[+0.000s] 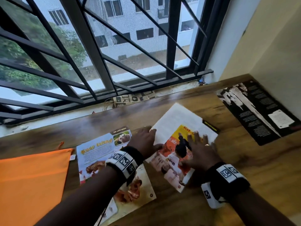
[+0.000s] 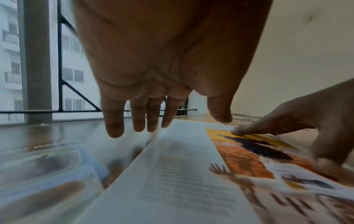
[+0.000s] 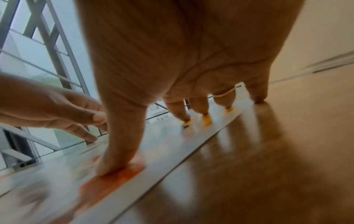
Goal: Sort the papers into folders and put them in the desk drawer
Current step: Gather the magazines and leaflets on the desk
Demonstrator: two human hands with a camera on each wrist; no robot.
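Two hands meet on the glossy magazine page [image 1: 175,141], flat on the wooden surface [image 1: 244,160]. The right hand [image 1: 199,149] presses it with spread fingers; the left hand [image 1: 144,139] lies released at its edge. Probably light, limp and slippery; best lifted by a corner.

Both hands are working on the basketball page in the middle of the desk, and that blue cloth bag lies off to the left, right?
Not quite: the cloth bag is orange, as the head view shows. Both the left hand and right hand are on the basketball page.
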